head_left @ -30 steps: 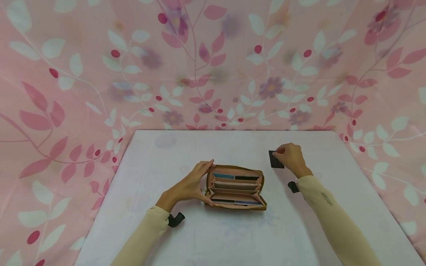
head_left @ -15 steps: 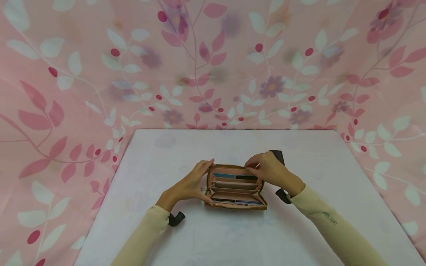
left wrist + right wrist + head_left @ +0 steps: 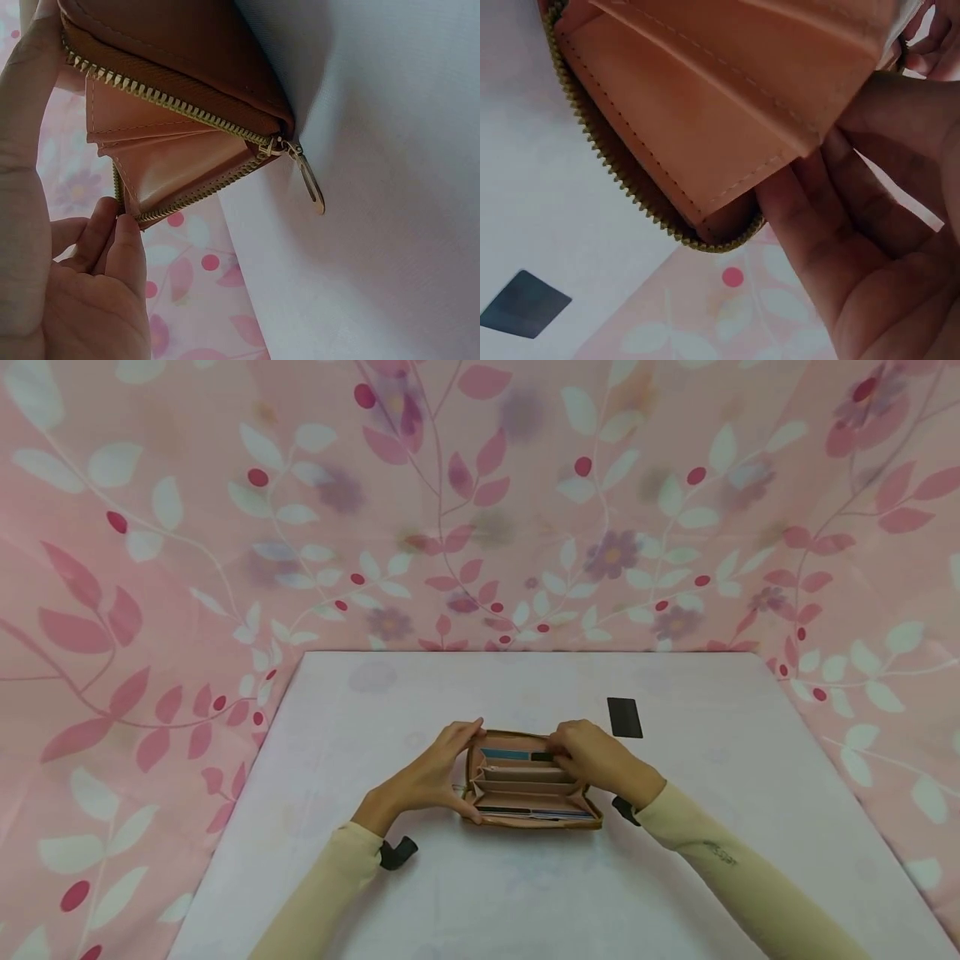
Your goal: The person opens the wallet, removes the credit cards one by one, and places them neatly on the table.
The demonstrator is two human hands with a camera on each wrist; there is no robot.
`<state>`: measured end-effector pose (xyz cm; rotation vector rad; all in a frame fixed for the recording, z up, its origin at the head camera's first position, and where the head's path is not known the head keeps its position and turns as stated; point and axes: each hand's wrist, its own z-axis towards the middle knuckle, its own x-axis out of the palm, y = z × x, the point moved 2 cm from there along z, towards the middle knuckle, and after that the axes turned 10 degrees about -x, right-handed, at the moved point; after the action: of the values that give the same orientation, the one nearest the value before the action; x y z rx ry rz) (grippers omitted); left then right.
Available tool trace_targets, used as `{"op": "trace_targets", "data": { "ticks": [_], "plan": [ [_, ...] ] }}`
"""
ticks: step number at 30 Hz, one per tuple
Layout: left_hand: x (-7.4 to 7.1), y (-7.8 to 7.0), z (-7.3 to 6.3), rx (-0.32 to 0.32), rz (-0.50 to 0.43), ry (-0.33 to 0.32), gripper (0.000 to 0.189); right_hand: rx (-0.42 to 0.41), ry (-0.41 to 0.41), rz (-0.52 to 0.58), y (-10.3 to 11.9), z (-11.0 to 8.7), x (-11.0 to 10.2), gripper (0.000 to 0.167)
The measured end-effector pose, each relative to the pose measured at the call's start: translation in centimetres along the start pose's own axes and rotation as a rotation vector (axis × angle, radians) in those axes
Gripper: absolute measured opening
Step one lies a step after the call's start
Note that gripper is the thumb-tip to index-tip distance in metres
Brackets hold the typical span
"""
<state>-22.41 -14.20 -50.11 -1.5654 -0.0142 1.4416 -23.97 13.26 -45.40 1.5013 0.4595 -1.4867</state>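
A brown zip-around wallet stands unzipped on the table, its pleated compartments facing me. My left hand grips its left end, thumb at the near edge and fingers at the far edge. The left wrist view shows the gold zipper and its hanging pull. My right hand reaches into the right end, fingertips over a black card in the far slots. A blue card sits beside that card. In the right wrist view, the wallet's side panel hides the right fingertips; I cannot tell whether they pinch the card.
Another black card lies flat on the white table, right of and beyond the wallet. More cards show in the near slots. A pink floral cloth surrounds the table's back and sides.
My right hand has let go of the loose black card on the table and moved left to the wallet's far card slots. The left hand stays on the wallet.
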Motion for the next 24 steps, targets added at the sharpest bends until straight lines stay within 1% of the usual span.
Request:
{"op": "trace_targets", "data": {
  "ticks": [3, 6, 10, 14, 18, 24],
  "plan": [
    [0.0, 0.0, 0.0, -0.007, -0.002, 0.004, 0.138, -0.021, 0.002, -0.023, -0.1, 0.3, 0.1, 0.010],
    [0.0, 0.0, 0.0, -0.007, 0.005, 0.002, 0.138, -0.027, 0.023, -0.030, -0.1, 0.7, 0.1, 0.010],
    [0.1, -0.1, 0.1, -0.005, 0.007, 0.001, 0.138, -0.030, 0.068, -0.016, -0.2, 1.3, 0.0, 0.011],
    [0.1, -0.1, 0.1, -0.007, 0.003, 0.003, 0.138, -0.019, 0.096, -0.005, -0.1, 1.7, -0.1, 0.017],
    [0.1, 0.0, 0.0, -0.008, 0.006, 0.003, 0.139, -0.009, 0.104, -0.007, -0.1, 1.8, -0.1, 0.016],
    [0.1, 0.2, 0.0, -0.018, -0.006, 0.010, 0.138, 0.016, 0.096, 0.013, -0.5, 1.8, 0.0, 0.011]
  ]
}}
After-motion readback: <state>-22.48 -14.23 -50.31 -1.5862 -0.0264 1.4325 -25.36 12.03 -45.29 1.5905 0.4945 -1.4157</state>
